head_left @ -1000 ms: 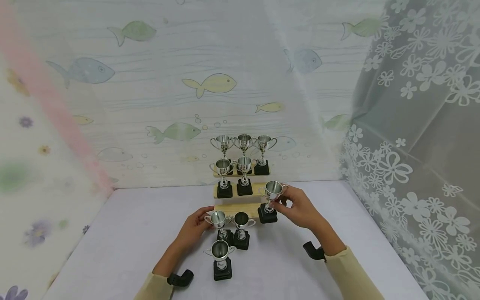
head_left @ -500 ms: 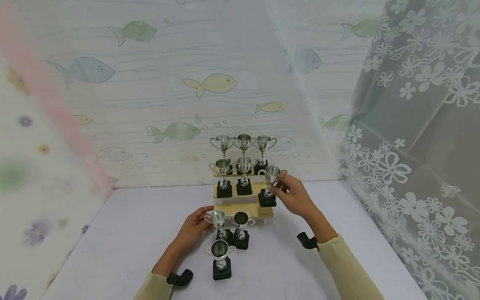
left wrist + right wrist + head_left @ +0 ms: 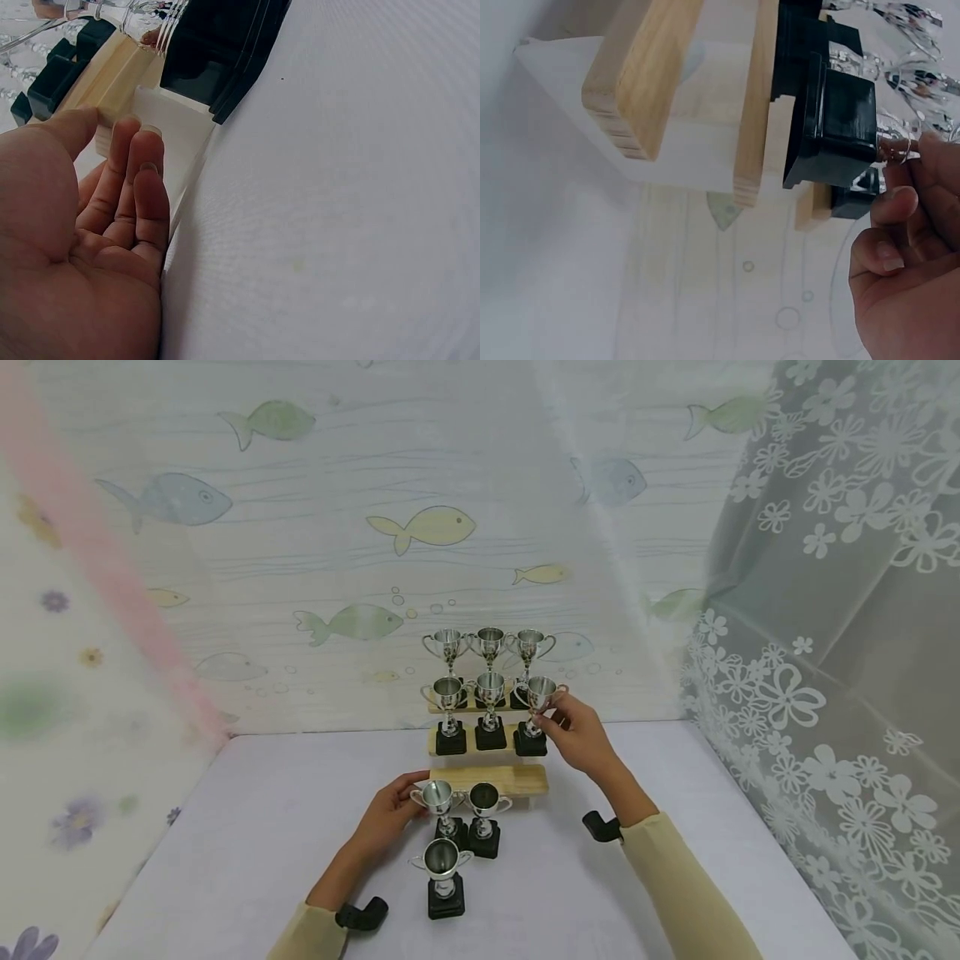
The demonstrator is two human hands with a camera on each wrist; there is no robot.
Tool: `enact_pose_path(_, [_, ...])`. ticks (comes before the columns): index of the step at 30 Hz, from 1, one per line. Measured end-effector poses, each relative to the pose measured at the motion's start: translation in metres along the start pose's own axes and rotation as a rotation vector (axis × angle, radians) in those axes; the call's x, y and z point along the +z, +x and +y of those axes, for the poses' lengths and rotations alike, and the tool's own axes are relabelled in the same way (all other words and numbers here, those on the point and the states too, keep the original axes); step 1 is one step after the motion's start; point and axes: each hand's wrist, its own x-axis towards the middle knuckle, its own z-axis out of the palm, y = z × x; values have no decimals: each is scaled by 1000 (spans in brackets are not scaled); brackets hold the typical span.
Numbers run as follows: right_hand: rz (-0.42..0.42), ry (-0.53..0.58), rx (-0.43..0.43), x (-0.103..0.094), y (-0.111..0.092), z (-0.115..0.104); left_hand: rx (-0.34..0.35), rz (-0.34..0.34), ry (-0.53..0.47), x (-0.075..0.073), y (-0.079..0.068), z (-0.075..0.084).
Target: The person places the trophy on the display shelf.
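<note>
My right hand (image 3: 581, 732) pinches a small silver trophy cup (image 3: 542, 692) by its stem and handle side. Its black base stands at the right end of the middle step (image 3: 510, 733), beside two matching trophies. In the right wrist view the held trophy's base (image 3: 836, 127) overlaps the wooden board's edge. My left hand (image 3: 385, 818) holds the left end of the lowest wooden step (image 3: 491, 779) of the stand. In the left wrist view its thumb lies at the board (image 3: 112, 79), fingers curled beside the white support (image 3: 176, 124).
Three trophies stand on the top step (image 3: 433, 703). On the white table (image 3: 585, 893), a left trophy (image 3: 439, 797), a right trophy (image 3: 483, 797) and a front trophy (image 3: 442, 860) stand before the lowest step. A fish-printed curtain (image 3: 480, 460) hangs behind; lace (image 3: 825, 693) hangs at right.
My right hand has carried the trophy up and back from beside the lowest step onto the right end of the middle step. The left hand has stayed in place.
</note>
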Motion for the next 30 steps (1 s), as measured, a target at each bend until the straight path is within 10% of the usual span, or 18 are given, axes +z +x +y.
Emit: enact_pose_path(30, [73,42,54,16,6,6,-15,17,-1,3,-4,4])
